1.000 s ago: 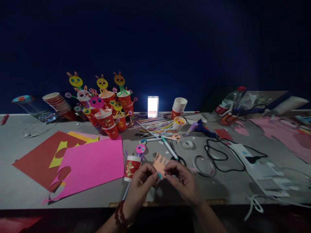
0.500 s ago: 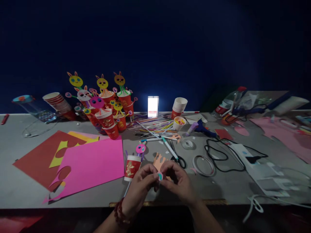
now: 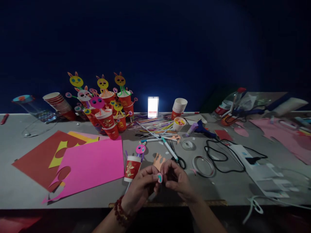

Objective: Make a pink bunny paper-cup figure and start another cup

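Note:
My left hand pinches a small pink paper disc with a teal shape on it, between thumb and fingertips. Close beside the disc, my right hand has its fingers curled in; whatever they may hold is hidden. An orange paper cutout with a wavy edge shows just beyond my fingertips, partly covered by them. To the left of my hands is a red paper cup bearing a pink rabbit face on purple stems. Black-handled scissors lie past my right hand, near a white marker.
Several decorated rabbit cups stand at the back left, behind pink paper sheets. Straws and pens are heaped mid-table. To the right lie tape rolls, a black cord and a white power strip. A lit screen stands behind.
The pink disc has come into fuller view at my left fingertips. My right fingers closed in on it, then drew slightly away. The cups and papers stay put.

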The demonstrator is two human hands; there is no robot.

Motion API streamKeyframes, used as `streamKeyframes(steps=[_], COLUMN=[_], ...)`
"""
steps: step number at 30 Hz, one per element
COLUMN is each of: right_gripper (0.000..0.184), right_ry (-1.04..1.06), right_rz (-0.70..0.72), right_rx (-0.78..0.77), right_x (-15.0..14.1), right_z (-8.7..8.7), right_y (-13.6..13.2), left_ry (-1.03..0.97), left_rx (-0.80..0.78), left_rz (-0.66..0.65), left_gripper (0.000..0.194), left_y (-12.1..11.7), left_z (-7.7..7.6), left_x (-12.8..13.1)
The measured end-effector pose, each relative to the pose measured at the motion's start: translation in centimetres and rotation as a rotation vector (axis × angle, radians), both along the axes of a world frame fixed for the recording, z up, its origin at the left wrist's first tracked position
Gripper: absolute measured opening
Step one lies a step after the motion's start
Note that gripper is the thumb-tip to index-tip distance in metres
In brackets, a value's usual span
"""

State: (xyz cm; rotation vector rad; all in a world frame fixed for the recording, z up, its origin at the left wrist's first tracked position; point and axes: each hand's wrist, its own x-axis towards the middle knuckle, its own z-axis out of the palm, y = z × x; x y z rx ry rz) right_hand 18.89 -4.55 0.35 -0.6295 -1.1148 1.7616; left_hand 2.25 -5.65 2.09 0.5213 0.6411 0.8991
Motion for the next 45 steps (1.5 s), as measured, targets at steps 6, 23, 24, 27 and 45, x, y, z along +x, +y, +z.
streamKeyframes(steps=[6,23,24,27,45], right_gripper=[0.029,0.024,0.025,0.025,0.026], right_ry=[-0.090,-0.513,-0.487,-0.407,-0.175], right_rz=[-0.093,-0.058,-0.091,-0.209,-0.205], right_rx=[0.044,0.171,0.151,0.082,-0.204], right_x=[0.7,1.0,0.9,0.6,-0.8], right_z=[0.7,1.4,1.4,1.2,1.6], right_y=[0.2,0.4,0.4,0.1,-0.6], left_ry=[0.284,0.739,0.709,0.673,0.803], left_rx=[0.254,0.639,0.623,0.611,0.841], left_rz=[0.036,0.031,0.068,0.150,0.188], left_gripper=[0.021,0.015,0.016,0.017,0.012], left_y=[0.2,0.5,0.4,0.1,-0.2], left_z=[0.6,1.1,1.0,0.9,0.6], left_x=[-0.8,-2.0,-2.0,-2.0,-1.5])
